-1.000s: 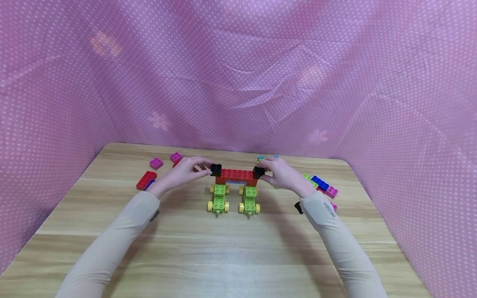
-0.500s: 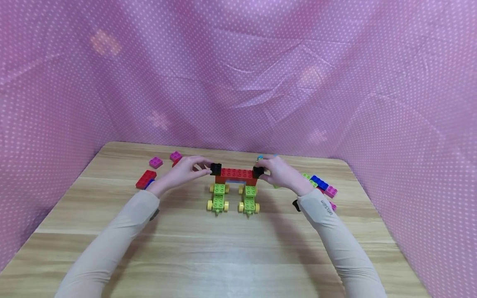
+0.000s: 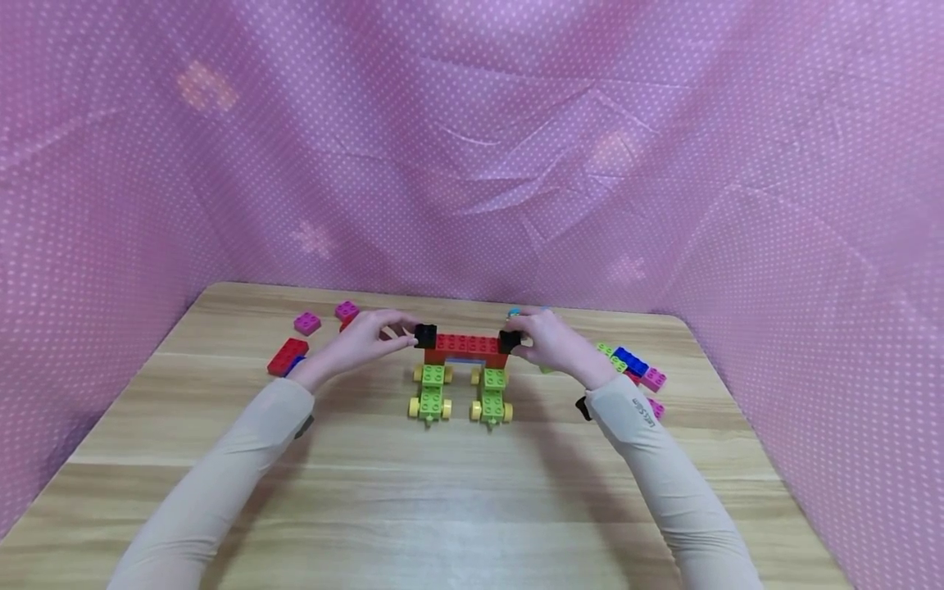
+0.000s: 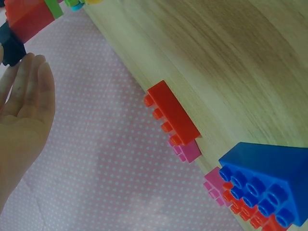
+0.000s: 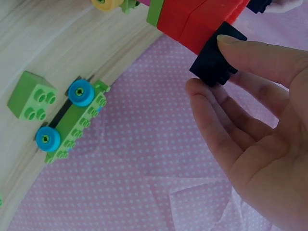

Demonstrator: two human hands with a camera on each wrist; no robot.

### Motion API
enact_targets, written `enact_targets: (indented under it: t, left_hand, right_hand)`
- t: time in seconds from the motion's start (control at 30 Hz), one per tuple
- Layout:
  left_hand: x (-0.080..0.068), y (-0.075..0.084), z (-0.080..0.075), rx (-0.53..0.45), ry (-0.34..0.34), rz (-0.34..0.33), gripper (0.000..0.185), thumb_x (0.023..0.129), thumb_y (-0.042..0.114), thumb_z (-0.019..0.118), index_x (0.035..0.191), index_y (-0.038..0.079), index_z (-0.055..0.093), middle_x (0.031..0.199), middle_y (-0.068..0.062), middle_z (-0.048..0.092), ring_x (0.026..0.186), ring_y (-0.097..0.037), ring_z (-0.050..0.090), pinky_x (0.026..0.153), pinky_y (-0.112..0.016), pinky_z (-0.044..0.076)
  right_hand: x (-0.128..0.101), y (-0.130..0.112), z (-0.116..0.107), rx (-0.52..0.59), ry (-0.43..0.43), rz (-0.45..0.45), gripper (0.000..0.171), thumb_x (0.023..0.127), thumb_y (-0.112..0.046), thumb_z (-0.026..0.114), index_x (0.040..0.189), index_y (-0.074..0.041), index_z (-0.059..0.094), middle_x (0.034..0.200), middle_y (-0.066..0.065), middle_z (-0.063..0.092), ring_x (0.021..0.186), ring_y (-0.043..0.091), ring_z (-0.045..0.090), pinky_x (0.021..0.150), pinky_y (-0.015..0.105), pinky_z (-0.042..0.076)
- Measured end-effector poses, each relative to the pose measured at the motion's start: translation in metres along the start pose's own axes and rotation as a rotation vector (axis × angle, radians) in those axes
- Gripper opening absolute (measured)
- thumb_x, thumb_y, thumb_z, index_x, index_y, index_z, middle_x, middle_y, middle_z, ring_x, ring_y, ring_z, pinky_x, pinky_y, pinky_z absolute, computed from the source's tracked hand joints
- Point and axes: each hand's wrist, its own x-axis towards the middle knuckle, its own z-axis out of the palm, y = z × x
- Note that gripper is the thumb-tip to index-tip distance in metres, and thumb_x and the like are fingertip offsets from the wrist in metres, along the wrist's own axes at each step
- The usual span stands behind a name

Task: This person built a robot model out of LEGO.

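Observation:
Two lime-green wheeled bases [image 3: 431, 392] with yellow wheels stand side by side mid-table in the head view. Red bricks [image 3: 467, 344] bridge across their far ends, with a black brick at each end. My left hand [image 3: 365, 338] pinches the left black brick [image 3: 425, 335] between thumb and fingers; in the left wrist view, its fingertips lie against that dark brick [image 4: 11, 45]. At the other end, my right hand [image 3: 553, 344] grips the right black brick [image 3: 510, 342]. The right wrist view shows its thumb on top of the brick [image 5: 214, 57] and fingers beneath.
Left of the build lie pink bricks [image 3: 306, 323], a red brick [image 3: 288, 357] and a blue brick [image 4: 269, 178]. A green base with blue wheels [image 5: 72, 120] and a green brick [image 5: 32, 96] sit behind the right hand. More blue [image 3: 631, 360] and pink bricks [image 3: 653, 378] lie right.

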Motion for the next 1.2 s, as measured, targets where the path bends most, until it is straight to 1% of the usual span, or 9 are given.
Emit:
enact_targets:
  t: [0.13, 0.3, 0.5, 0.6, 0.77, 0.93, 1.07, 1.2]
  left_hand:
    - [-0.001, 0.001, 0.000, -0.005, 0.010, 0.001, 0.035, 0.095, 0.024, 0.068, 0.127, 0.009, 0.065, 0.116, -0.010, 0.072, 0.100, -0.020, 0.067, 0.089, -0.040, 0.059]
    - [-0.002, -0.002, 0.002, -0.015, -0.002, -0.003, 0.035, 0.095, 0.024, 0.068, 0.127, 0.010, 0.065, 0.113, -0.007, 0.072, 0.099, -0.018, 0.067, 0.088, -0.039, 0.059]
    - [-0.004, -0.001, 0.005, -0.023, -0.007, -0.017, 0.035, 0.095, 0.024, 0.067, 0.127, 0.010, 0.065, 0.114, -0.008, 0.072, 0.100, -0.019, 0.067, 0.090, -0.040, 0.059]
    - [-0.004, 0.000, 0.005, -0.024, -0.004, -0.013, 0.036, 0.095, 0.024, 0.068, 0.127, 0.010, 0.065, 0.114, -0.008, 0.072, 0.100, -0.019, 0.067, 0.090, -0.040, 0.058]
    - [-0.003, 0.000, 0.005, -0.009, 0.004, -0.010, 0.036, 0.095, 0.025, 0.068, 0.127, 0.010, 0.065, 0.114, -0.007, 0.072, 0.100, -0.019, 0.067, 0.089, -0.038, 0.059]
    - [-0.001, 0.001, 0.003, 0.002, 0.008, -0.001, 0.035, 0.095, 0.025, 0.068, 0.126, 0.010, 0.065, 0.112, -0.007, 0.073, 0.099, -0.018, 0.068, 0.088, -0.038, 0.059]
    - [-0.001, 0.003, 0.001, -0.003, 0.011, 0.003, 0.034, 0.094, 0.023, 0.069, 0.125, 0.009, 0.066, 0.111, -0.007, 0.073, 0.098, -0.019, 0.068, 0.088, -0.039, 0.060]
    - [0.000, 0.002, 0.000, -0.001, 0.006, 0.015, 0.035, 0.094, 0.023, 0.069, 0.125, 0.008, 0.066, 0.111, -0.007, 0.073, 0.099, -0.019, 0.068, 0.088, -0.038, 0.060]
  right_hand:
    - [-0.002, 0.001, 0.001, 0.013, 0.013, -0.018, 0.028, 0.082, -0.004, 0.078, 0.109, 0.000, 0.071, 0.104, 0.013, 0.067, 0.094, 0.025, 0.065, 0.083, 0.037, 0.059]
    - [-0.007, 0.001, 0.002, 0.001, -0.014, -0.022, 0.033, 0.084, -0.008, 0.078, 0.114, 0.000, 0.070, 0.110, 0.013, 0.065, 0.098, 0.025, 0.063, 0.086, 0.038, 0.058]
    - [-0.009, 0.002, 0.004, 0.031, -0.035, 0.008, 0.031, 0.091, -0.014, 0.072, 0.118, 0.000, 0.069, 0.109, 0.014, 0.065, 0.090, 0.022, 0.062, 0.079, 0.034, 0.058]
    - [-0.010, 0.002, 0.005, 0.061, -0.028, 0.024, 0.030, 0.093, -0.014, 0.069, 0.119, 0.001, 0.068, 0.110, 0.015, 0.066, 0.089, 0.023, 0.063, 0.078, 0.035, 0.059]
    - [-0.010, 0.002, 0.004, 0.106, -0.006, 0.039, 0.030, 0.091, -0.013, 0.071, 0.118, 0.001, 0.069, 0.112, 0.017, 0.067, 0.092, 0.026, 0.066, 0.078, 0.038, 0.060]
    - [-0.008, 0.002, 0.001, 0.124, -0.001, 0.041, 0.030, 0.090, -0.011, 0.072, 0.117, 0.003, 0.068, 0.112, 0.019, 0.067, 0.092, 0.029, 0.065, 0.078, 0.041, 0.059]
    - [-0.007, 0.001, 0.001, 0.133, 0.013, 0.015, 0.030, 0.090, -0.009, 0.071, 0.116, 0.005, 0.068, 0.112, 0.021, 0.066, 0.092, 0.031, 0.065, 0.078, 0.043, 0.060]
    - [-0.006, 0.003, 0.003, 0.116, 0.033, -0.022, 0.030, 0.088, -0.006, 0.072, 0.114, 0.007, 0.067, 0.109, 0.021, 0.066, 0.089, 0.030, 0.065, 0.075, 0.040, 0.060]
